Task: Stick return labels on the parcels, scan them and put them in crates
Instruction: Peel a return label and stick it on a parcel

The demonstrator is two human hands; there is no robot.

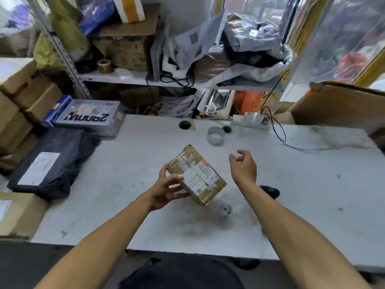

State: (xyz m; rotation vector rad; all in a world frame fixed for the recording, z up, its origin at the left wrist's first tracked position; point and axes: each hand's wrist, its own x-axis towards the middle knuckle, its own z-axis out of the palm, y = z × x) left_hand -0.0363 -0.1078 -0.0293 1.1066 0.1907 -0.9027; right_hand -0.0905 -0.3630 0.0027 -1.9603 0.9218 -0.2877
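A small brown cardboard parcel (pixel 198 174) with white labels and clear tape on its top is held tilted above the white table (pixel 291 195). My left hand (pixel 166 188) grips its near-left side, thumb on the far edge and fingers spread under and along the label. My right hand (pixel 243 165) hovers to the right of the parcel, apart from it, fingers loosely curled and holding nothing. A dark object (pixel 269 191), perhaps a scanner, lies on the table behind my right forearm, mostly hidden.
A black poly-bag parcel (pixel 52 163) with a white label lies at the table's left, with a grey printed box (pixel 89 117) behind it and cardboard boxes (pixel 18 213) around. A tape roll (pixel 215 135), power strip (pixel 250 120) and cable lie at the back. Cluttered shelves stand behind.
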